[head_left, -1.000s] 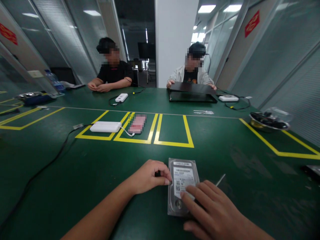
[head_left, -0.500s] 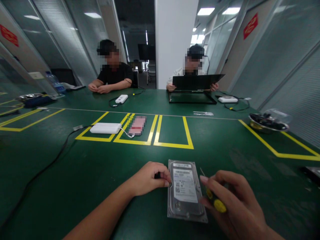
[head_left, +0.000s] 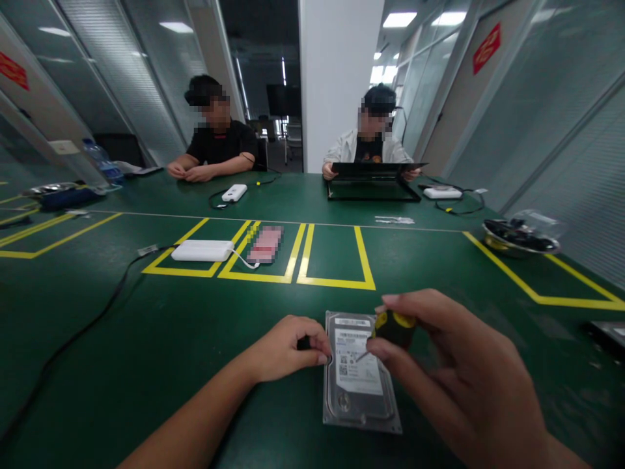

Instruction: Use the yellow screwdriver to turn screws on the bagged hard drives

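Observation:
A silver hard drive [head_left: 359, 387] with a white label lies flat on the green table near me. My left hand [head_left: 288, 345] rests curled against its left edge, fingers closed on a small dark object. My right hand [head_left: 449, 365] hovers over the drive's right side, pinching a small screwdriver [head_left: 390, 329] with a black and yellow handle. Its thin metal tip points down and left at the label.
Yellow tape boxes [head_left: 336, 257] mark the table [head_left: 146, 339]. A white power bank [head_left: 202, 250] with cable sits in one. Two people sit across; one holds a black panel [head_left: 374, 170]. A metal bowl [head_left: 520, 238] stands at right, a black cable [head_left: 88, 319] at left.
My right hand came off the drive, took up the screwdriver from the table beside it, lifted it and turned its tip onto the drive. The person opposite raised and lowered the black panel.

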Action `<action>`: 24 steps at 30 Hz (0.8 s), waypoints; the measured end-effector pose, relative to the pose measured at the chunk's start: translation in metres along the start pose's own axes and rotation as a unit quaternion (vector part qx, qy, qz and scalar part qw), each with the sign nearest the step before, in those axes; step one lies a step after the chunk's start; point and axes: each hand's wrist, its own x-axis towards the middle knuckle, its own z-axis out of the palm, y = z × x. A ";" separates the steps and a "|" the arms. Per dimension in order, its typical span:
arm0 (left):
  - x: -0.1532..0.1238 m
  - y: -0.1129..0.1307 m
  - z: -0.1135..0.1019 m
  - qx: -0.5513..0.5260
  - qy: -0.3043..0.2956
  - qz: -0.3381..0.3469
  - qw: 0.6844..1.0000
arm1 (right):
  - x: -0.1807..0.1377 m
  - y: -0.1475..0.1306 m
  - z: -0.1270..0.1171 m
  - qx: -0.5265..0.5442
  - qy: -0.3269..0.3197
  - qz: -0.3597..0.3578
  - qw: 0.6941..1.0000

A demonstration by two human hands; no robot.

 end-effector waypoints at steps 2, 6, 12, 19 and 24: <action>0.000 0.000 0.000 0.001 0.000 0.002 1.000 | 0.006 -0.003 0.001 0.007 0.005 0.003 1.000; -0.001 0.000 0.000 0.002 -0.002 0.007 1.000 | 0.006 -0.001 0.006 0.038 0.039 0.023 0.998; 0.000 -0.001 0.001 0.005 -0.007 0.011 1.000 | -0.001 0.012 0.024 0.057 0.053 0.032 0.996; 0.000 -0.003 0.001 0.017 -0.008 0.007 1.000 | -0.005 0.022 0.038 0.072 0.034 0.012 0.997; 0.000 -0.004 0.001 0.020 -0.010 0.004 1.000 | -0.008 0.024 0.045 0.077 0.017 0.006 0.997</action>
